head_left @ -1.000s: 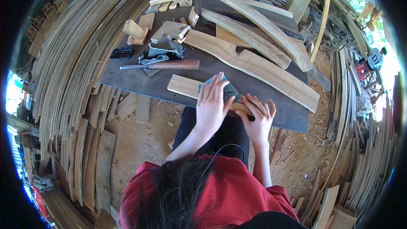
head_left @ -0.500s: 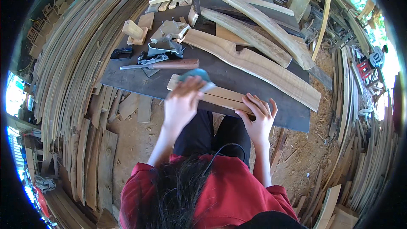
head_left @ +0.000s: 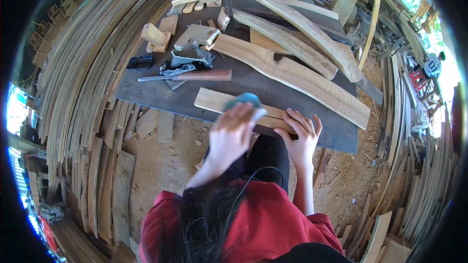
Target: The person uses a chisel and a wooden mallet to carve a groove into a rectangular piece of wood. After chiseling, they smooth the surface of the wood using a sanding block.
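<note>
A narrow wooden slat with a dark lengthwise groove or gap toward its right part lies near the table's front edge. My left hand is closed on a dark green piece of sandpaper with a pale underside, pressed on the slat's top and slightly blurred by motion. At the slat's right end, my right hand grips it, fingers over the top and thumb along the near edge. Beyond the slat lies a chisel with a wooden handle. Crumpled grey sheets lie behind it.
A long curved board crosses the dark table, with two more planks behind it. Wood blocks, one with nails, sit at the back left. Stacked timber lines the left side; more leans at the right.
My left hand has slid the sandpaper to the right along the slat, uncovering more of its left end. My right hand stays at the right end, barely shifted.
</note>
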Action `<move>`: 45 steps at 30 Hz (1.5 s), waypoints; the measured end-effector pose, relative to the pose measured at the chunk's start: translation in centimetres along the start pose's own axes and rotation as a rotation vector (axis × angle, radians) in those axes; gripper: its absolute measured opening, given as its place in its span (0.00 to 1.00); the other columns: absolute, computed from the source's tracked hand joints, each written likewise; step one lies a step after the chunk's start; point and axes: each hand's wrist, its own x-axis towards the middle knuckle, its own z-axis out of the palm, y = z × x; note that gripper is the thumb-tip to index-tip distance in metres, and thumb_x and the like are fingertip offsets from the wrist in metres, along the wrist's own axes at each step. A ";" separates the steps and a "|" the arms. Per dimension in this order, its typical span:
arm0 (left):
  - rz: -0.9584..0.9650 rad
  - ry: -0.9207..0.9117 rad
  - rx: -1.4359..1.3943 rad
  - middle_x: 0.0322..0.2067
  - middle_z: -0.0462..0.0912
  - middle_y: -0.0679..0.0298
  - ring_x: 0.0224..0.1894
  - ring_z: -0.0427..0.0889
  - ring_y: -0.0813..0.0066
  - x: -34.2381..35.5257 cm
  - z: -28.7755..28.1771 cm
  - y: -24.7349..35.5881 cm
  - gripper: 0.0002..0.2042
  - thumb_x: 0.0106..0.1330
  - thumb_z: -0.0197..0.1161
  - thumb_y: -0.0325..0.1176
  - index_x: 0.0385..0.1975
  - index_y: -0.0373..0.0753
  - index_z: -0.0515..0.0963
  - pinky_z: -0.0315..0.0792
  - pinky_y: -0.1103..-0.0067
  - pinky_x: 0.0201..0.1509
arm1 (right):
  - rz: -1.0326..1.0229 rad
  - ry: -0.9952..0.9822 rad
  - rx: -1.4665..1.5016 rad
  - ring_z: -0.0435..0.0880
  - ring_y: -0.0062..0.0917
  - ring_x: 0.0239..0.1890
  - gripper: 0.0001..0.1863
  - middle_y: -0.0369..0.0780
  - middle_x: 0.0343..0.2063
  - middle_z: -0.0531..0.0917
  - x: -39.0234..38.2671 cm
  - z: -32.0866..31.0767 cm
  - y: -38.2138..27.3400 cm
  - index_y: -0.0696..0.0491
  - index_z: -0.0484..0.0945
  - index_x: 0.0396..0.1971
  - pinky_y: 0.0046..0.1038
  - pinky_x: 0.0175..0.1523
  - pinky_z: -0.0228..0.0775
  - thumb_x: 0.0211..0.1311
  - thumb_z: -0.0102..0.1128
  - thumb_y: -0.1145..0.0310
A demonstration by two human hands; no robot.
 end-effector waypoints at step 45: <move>0.182 0.115 -0.014 0.44 0.83 0.58 0.47 0.83 0.62 0.2 2.6 1.5 0.12 0.67 0.54 0.35 0.44 0.39 0.80 0.76 0.69 0.51 | -0.005 0.032 0.023 0.82 0.23 0.47 0.16 0.29 0.44 0.85 0.1 0.2 0.1 0.43 0.85 0.30 0.34 0.57 0.56 0.39 0.75 0.53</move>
